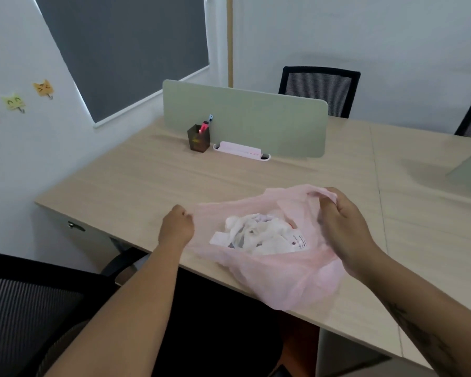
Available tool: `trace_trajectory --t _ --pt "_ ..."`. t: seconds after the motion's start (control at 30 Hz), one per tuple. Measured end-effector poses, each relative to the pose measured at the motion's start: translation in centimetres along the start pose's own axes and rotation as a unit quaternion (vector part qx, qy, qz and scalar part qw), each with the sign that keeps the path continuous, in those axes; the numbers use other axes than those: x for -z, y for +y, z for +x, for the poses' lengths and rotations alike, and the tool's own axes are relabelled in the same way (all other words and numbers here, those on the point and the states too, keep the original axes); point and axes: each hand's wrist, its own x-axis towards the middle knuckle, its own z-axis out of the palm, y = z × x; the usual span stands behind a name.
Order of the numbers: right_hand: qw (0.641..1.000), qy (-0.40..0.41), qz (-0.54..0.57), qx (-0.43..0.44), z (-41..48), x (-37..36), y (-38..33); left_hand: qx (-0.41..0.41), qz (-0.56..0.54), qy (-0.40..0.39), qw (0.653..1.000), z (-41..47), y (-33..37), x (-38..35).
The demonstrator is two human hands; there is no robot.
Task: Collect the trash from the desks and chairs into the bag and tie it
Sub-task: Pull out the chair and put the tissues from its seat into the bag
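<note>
Both hands pinch a thin pink bag: left hand [176, 225] and right hand [344, 225] gripping its rim. Smooth wooden desk [147, 175] lies bare beyond them; bag [288, 278] overhangs the near edge, crumpled white paper [259, 235] between.

Single head view, looking down, close over desk [152, 180]

no legible text: the white paper label [299, 242] inside the translucent pink plastic bag [288, 278] carries small red print, too blurred to read
</note>
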Motion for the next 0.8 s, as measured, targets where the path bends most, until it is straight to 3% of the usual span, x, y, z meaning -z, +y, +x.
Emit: trace_trajectory --t 0.13,0.33,0.5,0.7,0.8 --pt "0.999 0.022 0.004 0.038 1.3 1.0 -0.9 -0.058 -0.048 0.033 0.997 -0.8 3.7 2.5" --pt "0.990 0.018 -0.012 0.141 4.2 2.2 -4.3 -0.139 0.001 0.098 0.985 -4.4 9.0 7.2" --pt "0.984 -0.010 0.024 0.174 6.6 3.3 -7.1 -0.107 0.053 0.148 0.982 -8.2 8.3 11.1" --pt "0.979 -0.101 0.069 0.162 6.1 0.6 -9.3 -0.002 0.074 0.184 0.980 -16.1 1.1 15.1" --pt "0.974 -0.138 0.075 0.161 4.0 -2.0 -11.2 0.054 0.181 0.237 0.953 -21.2 -3.6 17.4"
